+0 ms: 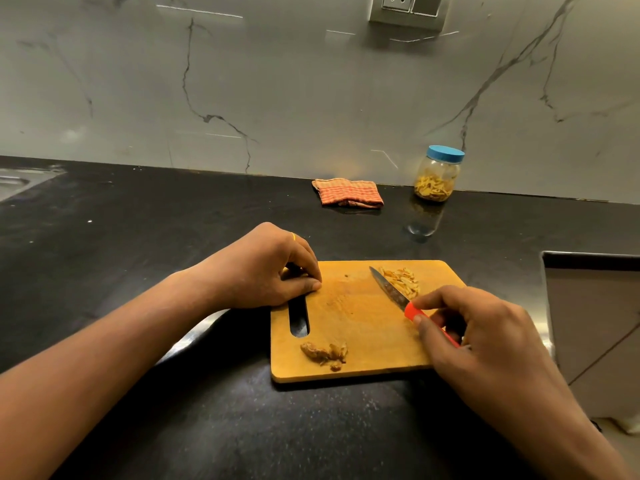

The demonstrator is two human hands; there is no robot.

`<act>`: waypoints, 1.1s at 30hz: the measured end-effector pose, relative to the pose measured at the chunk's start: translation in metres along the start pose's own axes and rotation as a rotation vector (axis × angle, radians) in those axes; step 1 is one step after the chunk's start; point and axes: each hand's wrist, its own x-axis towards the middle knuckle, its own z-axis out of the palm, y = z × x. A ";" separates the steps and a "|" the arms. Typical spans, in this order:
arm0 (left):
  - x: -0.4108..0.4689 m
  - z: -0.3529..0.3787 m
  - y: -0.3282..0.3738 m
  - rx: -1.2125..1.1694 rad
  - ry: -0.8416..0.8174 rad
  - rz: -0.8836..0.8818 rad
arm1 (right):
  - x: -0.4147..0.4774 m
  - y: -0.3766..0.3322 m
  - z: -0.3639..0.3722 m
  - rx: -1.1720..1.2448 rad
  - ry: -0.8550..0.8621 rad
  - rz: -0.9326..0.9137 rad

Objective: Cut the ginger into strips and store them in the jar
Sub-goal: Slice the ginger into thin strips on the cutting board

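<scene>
head view: the right hand clasps the handle of the knife, blade just beside the pile of ginger strips at the far right of the cutting board, while a knobbly ginger piece sits near its front edge. the strips look light and limp, best pinched in a loose bunch, and the piece looks firm enough to pin by its thicker end. the left hand rests curled at the board's far left corner, whether pinching anything i cannot tell, and the jar stands well apart by the wall, lid on, contents blurred.
</scene>
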 end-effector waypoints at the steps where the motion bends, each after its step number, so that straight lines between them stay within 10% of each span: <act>1: 0.000 0.000 0.000 -0.001 0.001 -0.001 | 0.000 0.001 -0.001 0.000 0.006 0.002; 33: 0.000 -0.012 0.015 0.052 -0.016 -0.271 | 0.030 -0.051 0.037 -0.168 -0.119 -0.113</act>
